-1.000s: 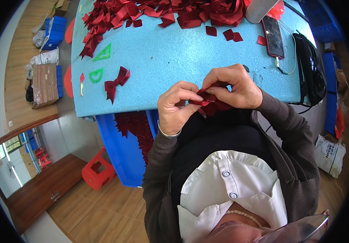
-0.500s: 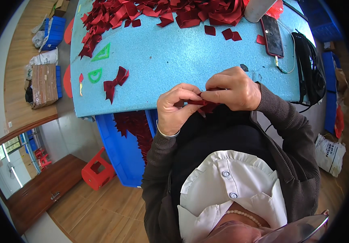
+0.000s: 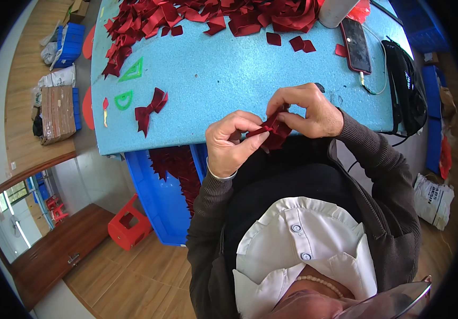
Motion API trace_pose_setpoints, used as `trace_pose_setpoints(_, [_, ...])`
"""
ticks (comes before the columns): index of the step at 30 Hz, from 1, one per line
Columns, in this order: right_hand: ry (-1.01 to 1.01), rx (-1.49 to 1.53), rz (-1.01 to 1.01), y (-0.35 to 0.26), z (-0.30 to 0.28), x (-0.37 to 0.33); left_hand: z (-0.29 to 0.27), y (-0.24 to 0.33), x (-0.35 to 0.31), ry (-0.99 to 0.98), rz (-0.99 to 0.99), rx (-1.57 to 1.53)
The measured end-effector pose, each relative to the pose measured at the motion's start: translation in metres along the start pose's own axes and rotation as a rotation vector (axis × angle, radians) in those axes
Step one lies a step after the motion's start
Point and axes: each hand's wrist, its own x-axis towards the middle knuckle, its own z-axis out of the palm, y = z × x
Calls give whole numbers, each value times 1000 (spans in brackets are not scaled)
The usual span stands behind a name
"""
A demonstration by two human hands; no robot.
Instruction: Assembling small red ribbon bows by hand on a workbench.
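Near the front edge of the blue table [image 3: 186, 101], both hands pinch one dark red ribbon piece [image 3: 276, 135]. My left hand [image 3: 230, 141] grips its left end between thumb and fingers. My right hand [image 3: 310, 111] holds its upper right part, thumb and forefinger closed on the fabric. The piece looks folded, with part hidden behind my fingers. To the left lies a dark red ribbon bow [image 3: 151, 110] with a notched tail. A large heap of loose red ribbon pieces [image 3: 186, 16] covers the far side of the table.
Green set square [image 3: 132, 70] and green protractor [image 3: 124, 100] lie at the left. A phone [image 3: 356, 47] on a cable, a black bag [image 3: 404, 87] and a grey cylinder [image 3: 336, 11] are at the right. Below the edge, a blue bin [image 3: 160, 212] holds red bows; a red stool [image 3: 129, 222] stands beside it.
My right hand has shifted its grip and spread slightly, so more of the red ribbon piece shows between my hands. The left hand stays nearly in place.
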Motion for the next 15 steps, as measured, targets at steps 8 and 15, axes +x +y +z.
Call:
trace_pose_setpoints(8, [-67,410,463,-2,-15,-1,11,-8,3,45,-8,14])
trace_pose_setpoints(15, [-203,43,238,32,-32,-1,12,-15,1,102,-56,-59])
